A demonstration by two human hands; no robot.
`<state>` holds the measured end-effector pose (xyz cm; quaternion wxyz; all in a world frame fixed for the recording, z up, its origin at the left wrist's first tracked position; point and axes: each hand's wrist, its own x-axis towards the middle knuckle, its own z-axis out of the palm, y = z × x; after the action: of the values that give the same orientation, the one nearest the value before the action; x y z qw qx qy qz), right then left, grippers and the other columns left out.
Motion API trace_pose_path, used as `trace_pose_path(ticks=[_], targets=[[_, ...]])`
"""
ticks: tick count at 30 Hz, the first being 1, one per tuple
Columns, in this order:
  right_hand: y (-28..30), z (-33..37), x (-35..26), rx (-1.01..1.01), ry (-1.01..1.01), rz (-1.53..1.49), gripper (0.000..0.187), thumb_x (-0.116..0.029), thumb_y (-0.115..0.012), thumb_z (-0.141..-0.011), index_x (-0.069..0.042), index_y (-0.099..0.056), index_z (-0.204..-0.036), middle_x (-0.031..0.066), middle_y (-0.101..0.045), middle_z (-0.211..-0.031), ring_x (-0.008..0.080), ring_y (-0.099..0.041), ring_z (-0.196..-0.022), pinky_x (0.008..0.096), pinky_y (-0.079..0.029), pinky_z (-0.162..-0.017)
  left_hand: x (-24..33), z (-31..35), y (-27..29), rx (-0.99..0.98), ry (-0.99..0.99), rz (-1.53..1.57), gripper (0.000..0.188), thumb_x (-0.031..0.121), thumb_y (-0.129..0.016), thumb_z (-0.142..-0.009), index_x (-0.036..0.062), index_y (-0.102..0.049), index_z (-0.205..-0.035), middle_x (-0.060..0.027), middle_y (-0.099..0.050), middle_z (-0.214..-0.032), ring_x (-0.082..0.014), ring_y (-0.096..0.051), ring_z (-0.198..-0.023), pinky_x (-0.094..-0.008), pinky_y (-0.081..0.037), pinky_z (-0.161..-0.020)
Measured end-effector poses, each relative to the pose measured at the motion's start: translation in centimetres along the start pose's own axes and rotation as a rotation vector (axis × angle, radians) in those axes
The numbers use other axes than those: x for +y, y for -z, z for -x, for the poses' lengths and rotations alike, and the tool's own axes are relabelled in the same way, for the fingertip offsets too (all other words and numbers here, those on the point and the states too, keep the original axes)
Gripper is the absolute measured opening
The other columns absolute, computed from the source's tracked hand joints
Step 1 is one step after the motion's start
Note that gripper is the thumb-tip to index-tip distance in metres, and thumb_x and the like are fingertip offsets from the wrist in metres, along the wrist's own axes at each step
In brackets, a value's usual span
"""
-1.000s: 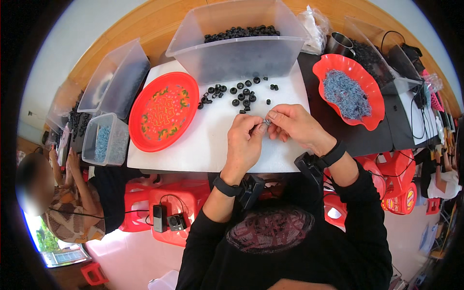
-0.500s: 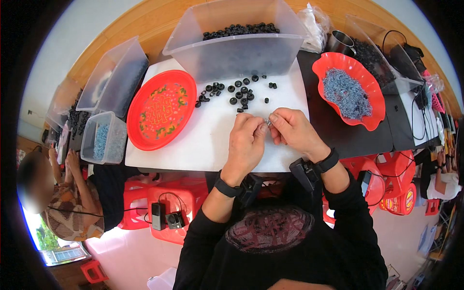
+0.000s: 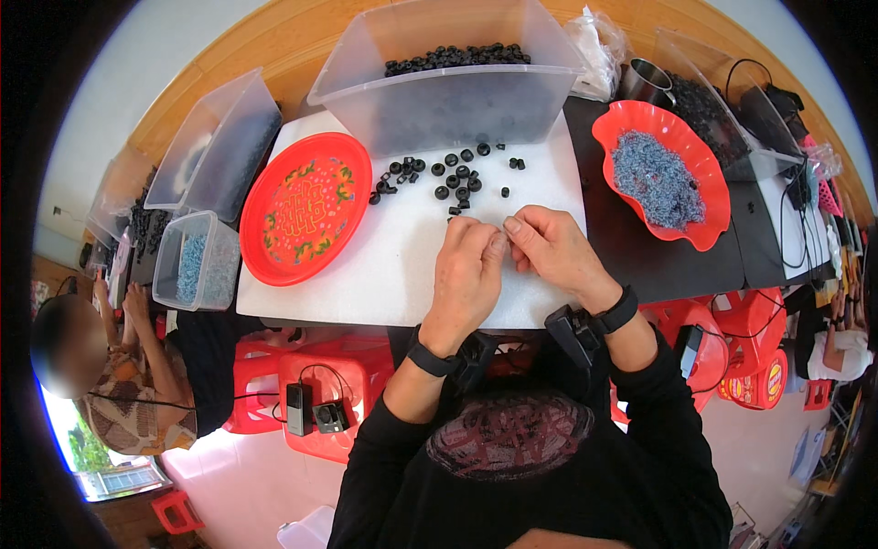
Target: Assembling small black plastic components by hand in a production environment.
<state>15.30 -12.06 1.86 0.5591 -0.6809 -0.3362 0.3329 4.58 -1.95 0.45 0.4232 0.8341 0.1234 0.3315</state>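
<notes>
My left hand [image 3: 467, 276] and my right hand [image 3: 554, 251] meet fingertip to fingertip above the white table sheet [image 3: 393, 274]. Both are closed, with thumbs pinched against forefingers. Whatever they hold is too small and too covered by the fingers to name. Just beyond them lie several small black round knob-like pieces [image 3: 441, 192], loosely scattered. Right of my hands sits a red wavy-rimmed bowl [image 3: 716, 212], filled with tiny bluish-grey pieces [image 3: 654, 174] that look like screws. A red oval tray [image 3: 256, 259] with a printed pattern and nothing on it lies to the left.
A large clear bin [image 3: 448, 91] of black pieces stands at the back. On the left are a small clear tub [image 3: 222, 265] and a longer bin [image 3: 215, 146]. A metal mug [image 3: 644, 82] stands at the back right. Another person [image 3: 146, 393] sits at far left, near red stools [image 3: 338, 366].
My fingertips have drawn closer together, and the small grey piece that showed between them is now hidden. The scattered black pieces, bowl and tray stay in place.
</notes>
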Motion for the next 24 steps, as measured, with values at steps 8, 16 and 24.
trace_pose_path(ticks=[8,16,24], targets=[[-0.22,0.12,-0.10,-0.034,0.013,-0.040,0.021,-0.021,-0.051,-0.091,-0.003,-0.055,-0.080,-0.0001,-0.053,-0.062,0.0067,-0.051,-0.053,0.0194,-0.037,-0.045,-0.42,-0.13,-0.05,0.043,0.003,-0.018,0.007,0.004,-0.052,-0.084,-0.0021,-0.051,-0.083,-0.0161,-0.049,-0.078,-0.0323,-0.051,-0.065,-0.0365,-0.042,-0.057],[-0.05,-0.02,-0.22,0.014,0.008,-0.055,0.023,-0.020,-0.051,-0.090,-0.001,-0.055,-0.079,0.0014,-0.053,-0.060,0.0080,-0.050,-0.052,0.0219,-0.040,-0.046,0.53,0.06,0.11,-0.081,-0.012,0.005,0.007,0.009,-0.054,-0.084,0.0023,-0.052,-0.085,-0.0144,-0.052,-0.076,-0.0327,-0.053,-0.063,-0.0380,-0.043,-0.055],[-0.25,-0.14,-0.28,0.026,0.007,-0.045,0.028,-0.022,-0.051,-0.090,0.000,-0.053,-0.073,0.0017,-0.052,-0.058,0.0089,-0.049,-0.050,0.0239,-0.040,-0.046,-0.03,0.30,0.01,-0.030,-0.060,-0.010,0.004,0.005,-0.053,-0.082,0.0017,-0.052,-0.084,-0.0140,-0.052,-0.076,-0.0323,-0.054,-0.062,-0.0378,-0.043,-0.053]])
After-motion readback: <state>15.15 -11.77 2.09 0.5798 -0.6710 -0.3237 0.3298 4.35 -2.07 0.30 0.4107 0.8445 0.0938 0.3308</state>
